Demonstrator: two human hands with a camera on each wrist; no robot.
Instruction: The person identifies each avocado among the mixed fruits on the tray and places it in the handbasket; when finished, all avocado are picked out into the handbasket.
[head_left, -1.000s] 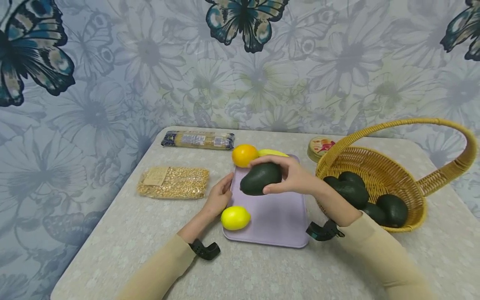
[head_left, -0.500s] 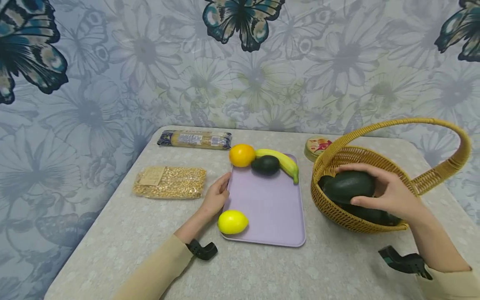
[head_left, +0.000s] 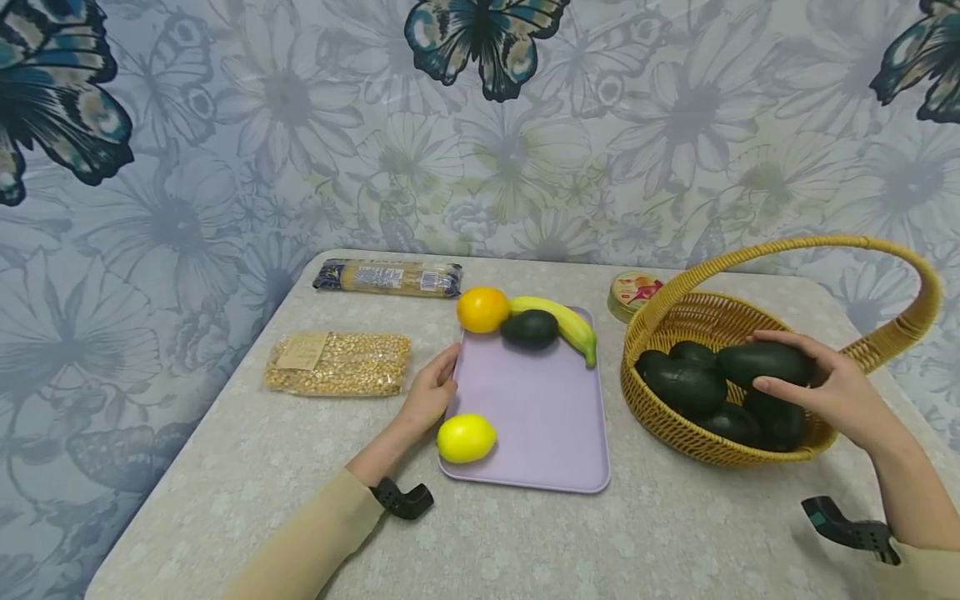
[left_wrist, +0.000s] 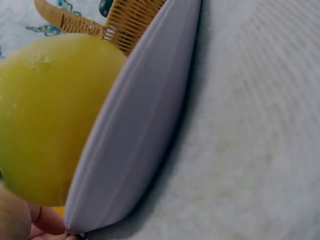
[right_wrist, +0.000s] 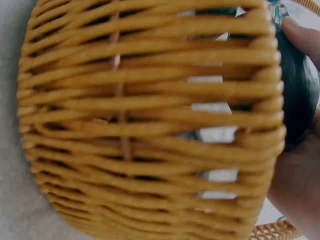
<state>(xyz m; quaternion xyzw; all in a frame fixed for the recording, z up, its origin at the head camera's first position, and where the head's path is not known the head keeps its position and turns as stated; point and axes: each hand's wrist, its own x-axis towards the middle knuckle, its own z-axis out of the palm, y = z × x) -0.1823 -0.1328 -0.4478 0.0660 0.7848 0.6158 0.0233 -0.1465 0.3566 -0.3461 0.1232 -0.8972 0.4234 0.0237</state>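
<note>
In the head view my right hand (head_left: 843, 383) grips a dark green avocado (head_left: 761, 364) over the right side of the wicker basket (head_left: 697, 446), its fingers on the far side and its thumb in front. Below and beside it lie several more avocados (head_left: 684, 387). My left hand (head_left: 427, 396) holds the left rim of a lilac tray (head_left: 532, 417); the wrist view shows its fingers (left_wrist: 47, 220) at the rim. On the tray are a lemon (head_left: 467, 438) at the near left, and an orange (head_left: 483, 310), an avocado (head_left: 529, 329) and a banana (head_left: 573, 329) at the far end.
Left of the tray lies a bag of yellow grains (head_left: 352, 367). Behind it is a long, clear-and-blue packet (head_left: 390, 277). A round tin (head_left: 633, 293) stands beside the basket at the back. The basket's tall handle (head_left: 825, 242) arches over its far side.
My right hand has carried the avocado from above the tray into the basket, then further right within it. The avocado on the tray and the banana came into full sight. My left hand stayed put.
</note>
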